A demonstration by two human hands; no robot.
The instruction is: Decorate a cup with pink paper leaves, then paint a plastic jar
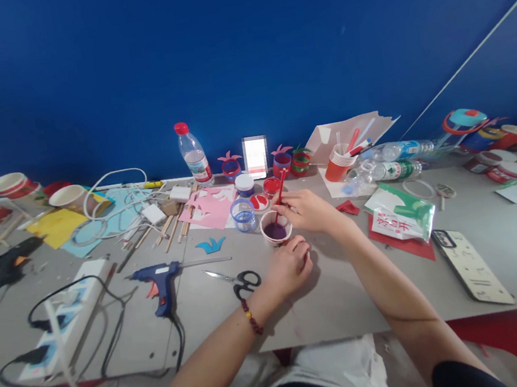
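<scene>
My right hand (306,209) pinches a slim red paintbrush (282,184), which stands slanted with its lower end in a small paper cup (266,235). Dark purple liquid (277,230) fills the bottom of that cup. Just in front of the cup, my left hand (290,268) rests on the table with its fingers curled; whether anything is inside them is hidden. Left of the cup stands a clear plastic ring-shaped container (244,217) with a blue rim. Nearby are a white-lidded jar (245,186), an open red paint jar (271,186) and its red-smeared lid (260,202).
Scissors (241,281), a blue glue gun (160,282) and a blue paper cutout (211,245) lie to the left, beyond them a power strip (72,313). A bottle (194,157) stands behind. At right are stacked cups (335,167), plastic bottles (396,169) and a phone (475,269).
</scene>
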